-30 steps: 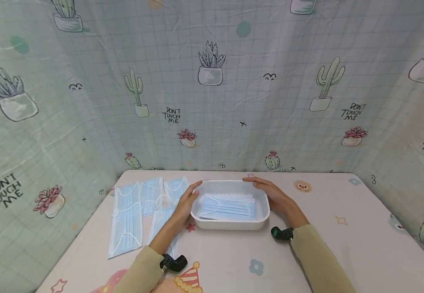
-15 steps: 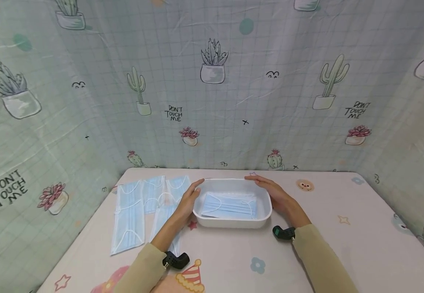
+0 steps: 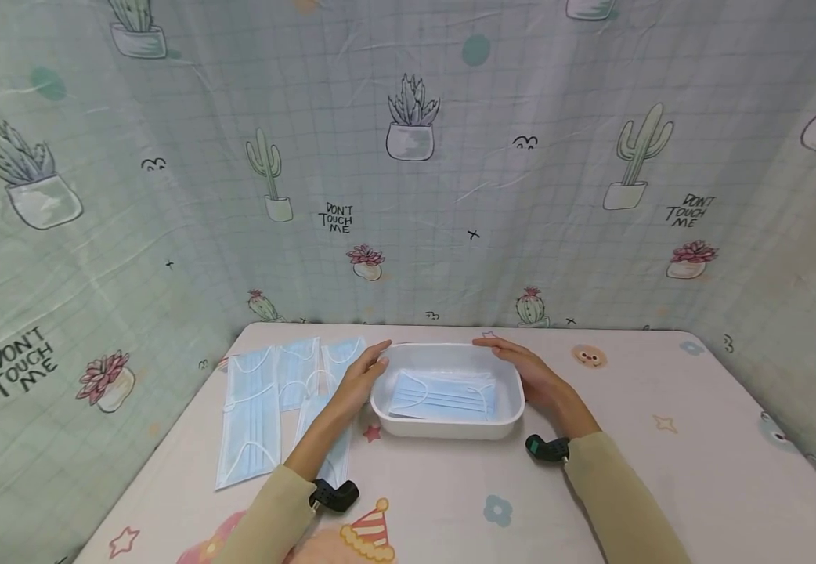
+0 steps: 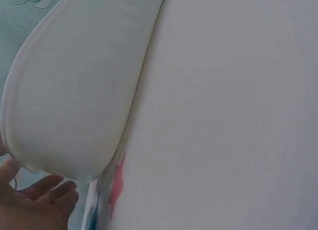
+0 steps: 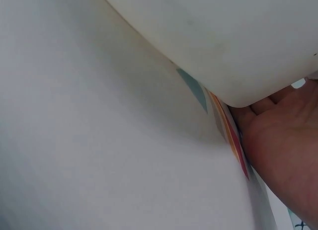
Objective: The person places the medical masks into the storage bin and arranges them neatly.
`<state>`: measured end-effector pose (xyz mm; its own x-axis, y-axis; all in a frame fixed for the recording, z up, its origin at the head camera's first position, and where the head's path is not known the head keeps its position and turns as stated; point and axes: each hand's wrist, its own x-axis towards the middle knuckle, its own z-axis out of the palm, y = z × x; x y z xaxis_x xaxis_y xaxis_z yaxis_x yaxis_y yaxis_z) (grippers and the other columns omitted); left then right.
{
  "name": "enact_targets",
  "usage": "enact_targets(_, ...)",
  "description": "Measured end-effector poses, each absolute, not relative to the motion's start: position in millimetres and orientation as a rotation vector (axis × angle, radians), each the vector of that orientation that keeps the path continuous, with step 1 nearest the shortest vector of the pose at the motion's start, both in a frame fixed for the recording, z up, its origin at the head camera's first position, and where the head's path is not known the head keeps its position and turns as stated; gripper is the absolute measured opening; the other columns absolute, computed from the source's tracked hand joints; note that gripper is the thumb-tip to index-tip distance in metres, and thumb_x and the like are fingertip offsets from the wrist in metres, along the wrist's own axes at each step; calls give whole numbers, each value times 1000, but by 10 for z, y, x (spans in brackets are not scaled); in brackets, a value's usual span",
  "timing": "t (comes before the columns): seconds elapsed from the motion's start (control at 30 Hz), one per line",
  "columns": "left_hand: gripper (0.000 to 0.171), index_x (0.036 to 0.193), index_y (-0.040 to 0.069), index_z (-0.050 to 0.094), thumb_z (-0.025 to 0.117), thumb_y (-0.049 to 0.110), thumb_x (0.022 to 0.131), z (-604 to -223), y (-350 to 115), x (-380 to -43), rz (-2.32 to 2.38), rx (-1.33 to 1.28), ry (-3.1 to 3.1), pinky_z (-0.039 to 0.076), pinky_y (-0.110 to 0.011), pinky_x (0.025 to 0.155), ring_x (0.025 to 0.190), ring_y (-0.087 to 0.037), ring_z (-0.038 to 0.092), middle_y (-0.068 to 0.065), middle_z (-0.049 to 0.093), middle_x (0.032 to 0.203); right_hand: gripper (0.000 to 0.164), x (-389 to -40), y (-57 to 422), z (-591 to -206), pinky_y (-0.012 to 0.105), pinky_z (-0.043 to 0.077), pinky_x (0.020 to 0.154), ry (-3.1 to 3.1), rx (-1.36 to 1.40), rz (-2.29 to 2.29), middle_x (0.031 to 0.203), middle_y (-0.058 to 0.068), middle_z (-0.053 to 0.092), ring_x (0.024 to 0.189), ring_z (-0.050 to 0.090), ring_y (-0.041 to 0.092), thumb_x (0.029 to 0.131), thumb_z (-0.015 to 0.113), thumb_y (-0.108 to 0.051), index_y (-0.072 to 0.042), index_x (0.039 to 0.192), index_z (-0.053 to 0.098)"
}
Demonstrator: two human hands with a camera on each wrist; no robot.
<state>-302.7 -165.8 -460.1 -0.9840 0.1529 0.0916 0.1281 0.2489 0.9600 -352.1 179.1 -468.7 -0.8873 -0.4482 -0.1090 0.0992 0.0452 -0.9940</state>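
A white plastic box (image 3: 450, 429) stands on the table with blue face masks (image 3: 443, 395) stacked inside it. At its left end is my left hand (image 3: 360, 380), fingertips close to the far corner. In the left wrist view, the lower fingers (image 4: 59, 192) hang loosely curled beside the box wall. My right hand (image 3: 531, 376) holds the right end, its thumb side at the rim and its fingers reaching round the far corner. In the right wrist view, those fingers (image 5: 263, 106) go partly out of sight behind the box.
Left of the box, several blue masks (image 3: 249, 423) lie flat on the table, one partly behind the left forearm. The pale table cover (image 3: 626, 486) has printed figures. A patterned curtain (image 3: 408, 258) hangs behind and at both sides.
My left hand has eased slightly away from the box's left end. The right hand and the box keep their places; the whole head view has shifted a little.
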Motion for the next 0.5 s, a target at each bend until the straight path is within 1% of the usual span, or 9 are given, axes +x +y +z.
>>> enact_targets(0.1,49,157,19,44,49,32,110,-4528,-1702,-3016,1884,290,2478,30,-60,123,152,-41,37,-18,42,162,45,-3519,1782,-4690,43,38,120,1952,-349,-1895,170,6,31,154,34,35,112,35,-22,-15,156,47)
enact_targets(0.2,47,154,19,47,50,31,109,-4480,-1765,-3005,1888,276,2498,38,-57,119,146,-39,46,-19,47,157,45,-3513,1770,-4698,39,42,116,1945,-349,-1897,169,8,33,153,36,35,112,36,-22,-15,156,47)
enact_targets(0.33,42,149,14,52,52,23,109,-4442,-1847,-3005,1965,266,2524,47,-53,112,135,-39,58,-23,57,147,45,-3498,1758,-4699,37,44,115,1933,-361,-1902,168,10,34,152,37,35,112,35,-22,-15,156,46)
enact_targets(0.4,40,147,10,54,52,20,109,-4417,-1878,-3007,2023,284,2518,50,-53,109,130,-42,61,-25,61,141,45,-3492,1757,-4695,36,44,114,1940,-354,-1905,168,9,34,151,38,34,112,36,-22,-15,155,47)
enact_targets(0.5,39,146,10,54,51,22,109,-4361,-1908,-2997,2069,309,2509,52,-53,106,124,-43,65,-26,64,135,45,-3484,1764,-4687,36,44,114,1946,-337,-1910,168,9,34,152,38,34,112,36,-22,-15,155,47)
